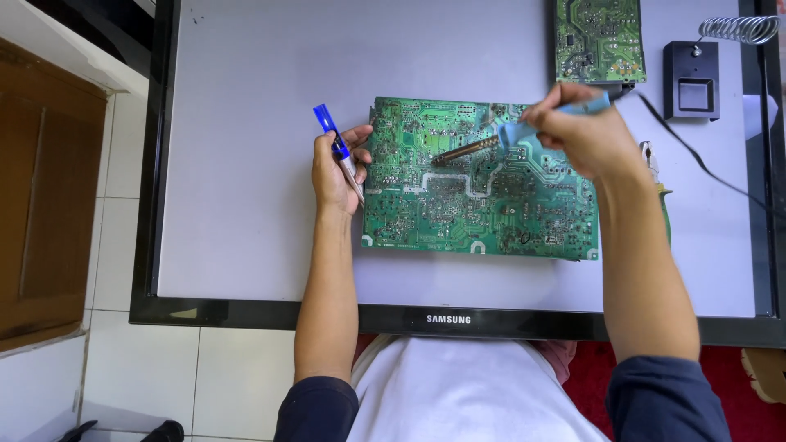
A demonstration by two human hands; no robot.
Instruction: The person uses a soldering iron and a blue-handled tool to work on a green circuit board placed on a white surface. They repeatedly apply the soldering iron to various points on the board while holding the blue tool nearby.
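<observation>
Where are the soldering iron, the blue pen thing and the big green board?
Soldering iron [465, 151]: head view, on its metal barrel.
Blue tool [327, 123]: head view, on its blue upper end.
Green board [458, 217]: head view, on its bare middle.

second circuit board [599, 39] cut off at top edge, board parts too small to tell

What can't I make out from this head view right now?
- Soldering iron tip: too small to tell whether it touches the big circuit board.
- Green-handled tool: mostly hidden behind the right hand and forearm.
- Second circuit board: cut off by the top edge.
- Blue tool in left hand: its tip is too thin to make out.
</observation>
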